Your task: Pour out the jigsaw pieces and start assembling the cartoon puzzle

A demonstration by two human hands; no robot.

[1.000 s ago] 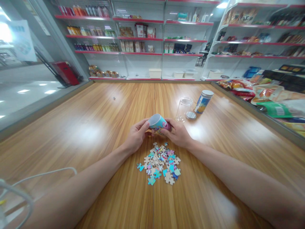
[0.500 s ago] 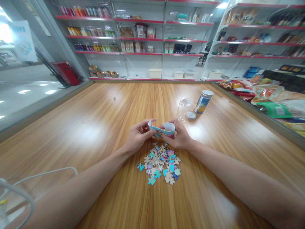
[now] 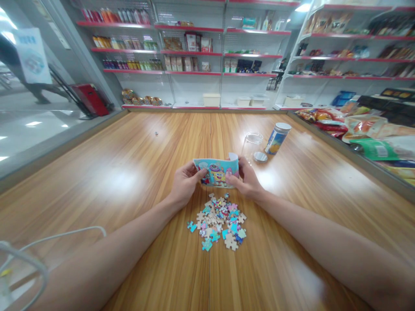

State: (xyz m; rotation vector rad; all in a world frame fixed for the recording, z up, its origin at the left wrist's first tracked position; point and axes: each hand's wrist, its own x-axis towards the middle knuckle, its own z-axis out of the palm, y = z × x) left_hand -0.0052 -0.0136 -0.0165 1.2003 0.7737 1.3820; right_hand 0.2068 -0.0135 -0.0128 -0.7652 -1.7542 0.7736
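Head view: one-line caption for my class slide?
Left hand and right hand hold a curled cartoon sheet near loose puzzle pieces.

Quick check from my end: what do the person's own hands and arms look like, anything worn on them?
The left hand and right hand look ungloved. The left forearm and right forearm are bare, with no sleeve, watch or bracelet visible. Some fingers are partly hidden, so a ring can't be ruled out.
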